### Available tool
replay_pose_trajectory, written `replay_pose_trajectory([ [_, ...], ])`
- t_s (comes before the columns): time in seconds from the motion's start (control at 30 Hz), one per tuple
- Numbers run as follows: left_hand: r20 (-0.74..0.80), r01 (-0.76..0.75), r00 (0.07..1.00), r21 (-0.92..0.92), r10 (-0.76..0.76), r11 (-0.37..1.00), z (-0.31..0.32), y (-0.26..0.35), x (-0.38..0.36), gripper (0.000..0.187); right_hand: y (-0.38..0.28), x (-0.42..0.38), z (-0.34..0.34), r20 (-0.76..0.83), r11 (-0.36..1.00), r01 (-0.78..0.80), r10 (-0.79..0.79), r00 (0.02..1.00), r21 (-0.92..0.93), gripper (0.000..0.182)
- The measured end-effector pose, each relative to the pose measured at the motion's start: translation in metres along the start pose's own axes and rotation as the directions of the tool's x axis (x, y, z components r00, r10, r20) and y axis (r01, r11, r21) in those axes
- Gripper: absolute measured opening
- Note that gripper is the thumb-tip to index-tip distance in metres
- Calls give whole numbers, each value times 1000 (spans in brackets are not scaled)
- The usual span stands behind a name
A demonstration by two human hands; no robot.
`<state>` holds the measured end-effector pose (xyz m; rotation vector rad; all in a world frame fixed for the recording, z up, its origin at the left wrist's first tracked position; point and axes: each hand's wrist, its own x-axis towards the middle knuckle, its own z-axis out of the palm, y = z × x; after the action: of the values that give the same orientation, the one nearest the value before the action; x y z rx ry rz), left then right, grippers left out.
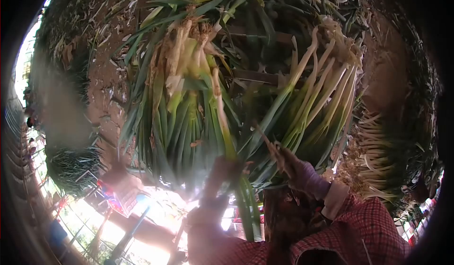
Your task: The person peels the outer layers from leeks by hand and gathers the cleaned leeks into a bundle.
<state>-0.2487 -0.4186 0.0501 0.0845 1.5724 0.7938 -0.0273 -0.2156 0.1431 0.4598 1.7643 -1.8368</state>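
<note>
My left hand (pixel 223 168), hazy from glare, is closed around a leek (pixel 221 111). Its pale stalk points up and away, and its green leaves hang below the hand. To the right, my right hand (pixel 298 170) has its fingers drawn together, with a thin brownish strip at their tips that I cannot make out. Both hands are at the near edge of two heaps of leeks. The left heap (pixel 187 123) has roots and pale stalks at the far end. The right heap (pixel 326 92) fans its white stalks up to the right.
Trimmed leaf scraps (pixel 111 9) litter the brown ground. A row of pale-stalked leeks (pixel 373 151) lies at the far right. More green leaves (pixel 71 168) are piled at the left. Wooden slats (pixel 257 77) show between the heaps. Strong sunlight washes out the lower left.
</note>
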Motion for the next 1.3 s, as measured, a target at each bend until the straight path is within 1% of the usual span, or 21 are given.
replay_pose_trajectory([
  [0.03, -9, 127, 991, -243, -133, 962, 10, 29, -14, 18, 0, 0, 1, -8, 987, -17, 18, 1000, 161, 79],
  [0.07, 6, -61, 998, -40, 62, 997, 13, 4, -4, 18, -1, 0, 1, -16, 948, -30, 37, 999, 318, 78],
  [0.1, 20, -254, 967, 157, 254, 954, 15, -23, 6, 19, -4, -2, 1, 9, 999, -42, 43, 999, -33, 77],
  [0.17, -27, -142, 987, 342, 161, 929, 24, -49, 17, 20, -6, 4, -1, -89, 937, -134, 111, 990, -324, 77],
  [0.23, -87, -70, 989, 424, 118, 903, 29, -72, 26, 23, 0, 47, -22, -319, 944, -260, 187, 929, -202, 79],
  [0.43, 11, -162, 986, 339, 168, 927, 23, -114, 31, 29, 18, 107, -19, -374, 955, -202, 110, 921, -216, 81],
  [0.57, -110, 91, 991, 193, -71, 977, 21, -83, 16, 26, 16, 130, -42, -481, 964, -226, 134, 866, -138, 83],
  [0.6, -137, 171, 979, 155, -150, 973, 17, -69, 7, 26, 9, 133, -48, -468, 957, -262, 175, 866, -128, 83],
  [0.7, -133, -151, 981, -49, 144, 987, -26, -65, -39, 27, 17, 123, -28, -374, 916, -332, 233, 897, -226, 81],
  [0.77, -291, 121, 952, 77, -94, 990, -48, -22, -78, 34, 38, 95, 2, -318, 904, -305, 207, 925, -299, 81],
  [0.8, -176, 109, 977, -75, -120, 991, -58, 7, -101, 45, 40, 80, 14, -301, 913, -259, 163, 940, -315, 81],
  [0.9, -65, 68, 996, 54, -65, 996, -72, 49, -126, 57, 12, 38, 35, -156, 922, -242, 203, 967, -302, 80],
  [0.97, 73, 6, 997, -89, 1, 996, -73, 40, -108, 64, -27, 7, 37, -97, 907, -277, 259, 961, -316, 74],
  [1.0, 120, 23, 993, -156, -4, 987, -71, 33, -96, 63, -51, -7, 40, -77, 942, -321, 329, 941, 99, 70],
  [1.03, 119, -55, 989, -242, 86, 969, -67, 8, -79, 61, -77, -18, 46, -35, 808, -319, 386, 922, 496, 67],
  [1.07, 117, -129, 978, -327, 175, 936, -63, -14, -63, 58, -78, -26, 50, -61, 844, -227, 292, 954, 486, 64],
  [1.1, 102, -306, 942, -126, 319, 944, -57, -44, -46, 57, -80, -33, 55, -87, 869, -131, 195, 977, 476, 62],
  [1.13, 64, -321, 942, -119, 330, 939, -55, -75, -35, 56, -65, -41, 58, -77, 997, 66, -62, 995, 48, 61],
  [1.17, 26, -336, 940, -112, 341, 935, -47, -64, -37, 56, -61, -43, 58, -5, 985, 135, -136, 991, -112, 61],
  [1.2, -39, -203, 979, -309, 201, 929, -37, -55, -44, 57, -57, -44, 58, 68, 941, 219, -209, 976, -258, 62],
  [1.3, -137, -184, 981, -431, 138, 884, -23, -42, -50, 55, -80, -41, 49, 74, 980, 83, -71, 995, -183, 68],
])
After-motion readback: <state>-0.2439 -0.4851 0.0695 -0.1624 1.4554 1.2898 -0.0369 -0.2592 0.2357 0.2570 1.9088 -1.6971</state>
